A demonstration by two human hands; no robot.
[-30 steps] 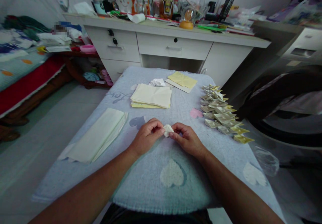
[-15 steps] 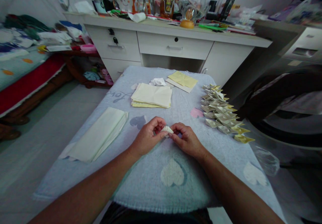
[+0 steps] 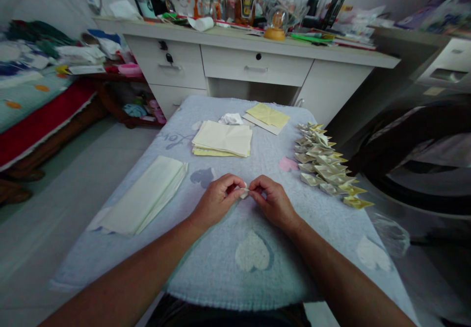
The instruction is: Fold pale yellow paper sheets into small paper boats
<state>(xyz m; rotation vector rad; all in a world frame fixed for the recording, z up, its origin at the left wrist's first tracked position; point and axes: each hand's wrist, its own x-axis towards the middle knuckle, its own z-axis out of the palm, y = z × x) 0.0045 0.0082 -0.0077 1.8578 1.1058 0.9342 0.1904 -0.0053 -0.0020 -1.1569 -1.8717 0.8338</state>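
A small piece of folded white paper [image 3: 244,193] is pinched between my two hands, above the middle of the cloth-covered table [image 3: 206,263]. My left hand [image 3: 220,195] grips its left side with thumb and fingers. On its other side, the fingertips of my right hand [image 3: 271,199] are closed on the right end. Fingers hide much of the paper. To the right stand several rows of folded paper boats [image 3: 324,163], whitish and yellow. Beyond my hands lies a stack of cream and yellow paper sheets [image 3: 222,138].
A long folded pale sheet [image 3: 145,197] lies at the left. Crumpled white paper [image 3: 230,119] and yellow paper [image 3: 268,115] are at the far side. Behind is a cluttered white desk [image 3: 257,69]; a front-loading washing machine [image 3: 423,170] stands at the right.
The fingers of both hands have shifted on the folded paper, and less of it shows than before. Its pointed top is no longer visible. The things on the table have stayed put.
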